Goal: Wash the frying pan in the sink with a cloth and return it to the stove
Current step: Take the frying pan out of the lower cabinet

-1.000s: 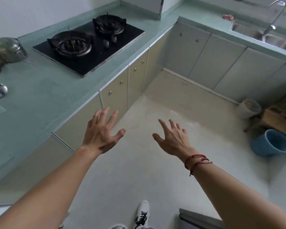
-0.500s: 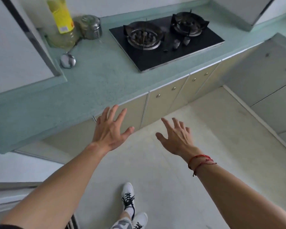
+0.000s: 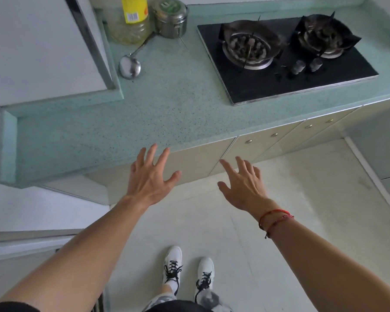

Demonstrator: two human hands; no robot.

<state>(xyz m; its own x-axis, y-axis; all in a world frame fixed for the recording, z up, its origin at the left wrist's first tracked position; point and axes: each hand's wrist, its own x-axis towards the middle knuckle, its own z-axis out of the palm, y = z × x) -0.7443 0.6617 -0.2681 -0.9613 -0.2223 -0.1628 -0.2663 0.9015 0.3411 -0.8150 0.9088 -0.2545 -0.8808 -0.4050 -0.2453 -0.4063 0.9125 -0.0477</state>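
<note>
The black two-burner gas stove (image 3: pixel 286 84) sits on the pale green countertop (image 3: pixel 167 113) at the upper right, both burners bare. No frying pan, cloth or sink shows in the head view. My left hand (image 3: pixel 152 176) is stretched out in front of the counter's edge, fingers spread and holding nothing. My right hand (image 3: pixel 243 185), with red strings on its wrist, hovers over the floor beside it, also spread and holding nothing.
A yellow-labelled oil bottle (image 3: pixel 132 21), a steel canister (image 3: pixel 170 18) and a metal ladle (image 3: pixel 131 64) stand at the counter's back left. Beige cupboard doors (image 3: pixel 252 145) run below the counter. My white shoes (image 3: pixel 173 266) stand on the light floor.
The view has swung left, away from the sink and towards the stove counter. Both hands stay spread and empty, now closer to the counter's edge.
</note>
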